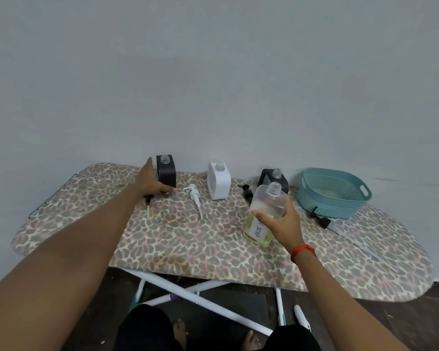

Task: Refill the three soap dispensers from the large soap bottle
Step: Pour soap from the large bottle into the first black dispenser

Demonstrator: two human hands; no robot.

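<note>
In the head view my left hand [154,184] reaches to the upper left of the ironing board [188,245] and grips the left black dispenser [166,172] low on its side, fingers wrapped round it. The dispenser stands upright against the wall with its neck uncapped. A pump with a thin tube [148,202] lies just under that hand.

My right hand [283,221], with a red band [303,252] on the wrist, holds the large soap bottle [265,203] right of centre. My fingers curl round its middle. The bottle leans with its open neck toward the top of the frame, yellow soap sits in its lower part, and a white label reads "SOAP".

The white dispenser [219,182] stands open in the middle, with a white pump [194,196] lying left of it and a black pump [246,191] lying right of it. The right black dispenser [266,177] stands behind the large bottle, partly hidden. At the far right a teal basket [340,206] sits on the board, and another black pump with a long clear tube [323,221] lies just in front of it.
</note>
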